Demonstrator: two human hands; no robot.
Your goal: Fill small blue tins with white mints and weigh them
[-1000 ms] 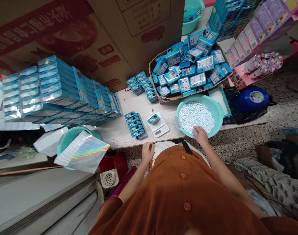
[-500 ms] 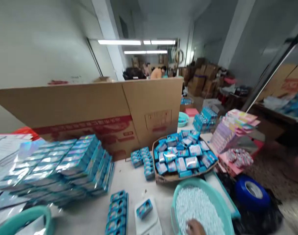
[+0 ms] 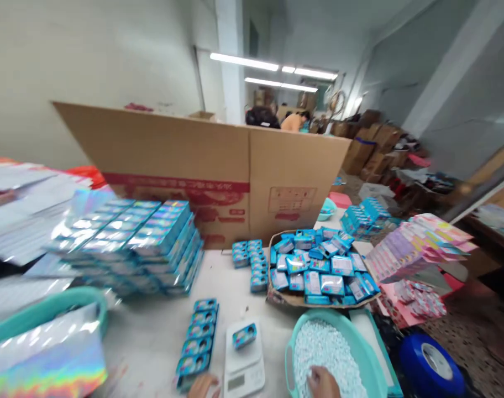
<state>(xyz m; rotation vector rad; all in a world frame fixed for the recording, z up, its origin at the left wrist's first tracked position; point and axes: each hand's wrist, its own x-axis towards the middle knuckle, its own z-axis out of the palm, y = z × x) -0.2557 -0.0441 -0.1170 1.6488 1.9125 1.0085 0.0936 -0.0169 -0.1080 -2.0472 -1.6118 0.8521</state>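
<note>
In the head view, my right hand (image 3: 323, 382) reaches into a turquoise basin (image 3: 374, 359) of small white pellets (image 3: 324, 345). Its fingers are curled together at the pellets, and anything between them is hidden. At the bottom edge, my left hand (image 3: 203, 385) shows only in part, thumb and finger apart and nothing seen in them. It lies between a row of small blue boxes with round cut-outs (image 3: 199, 331) and a white digital scale (image 3: 242, 362). One blue box (image 3: 244, 335) rests on the scale's platform.
Behind the basin stands a cardboard tray (image 3: 272, 293) heaped with blue packets (image 3: 318, 268). Shrink-wrapped blue stacks (image 3: 140, 237) stand left, below a tall cardboard panel (image 3: 219, 160). Another turquoise basin (image 3: 98, 298) holds shiny film. A blue tape roll (image 3: 432, 362) lies right.
My view has turned left and tilted. My left hand has come into sight beside the scale. My right hand stays in the pellets, with more of it showing.
</note>
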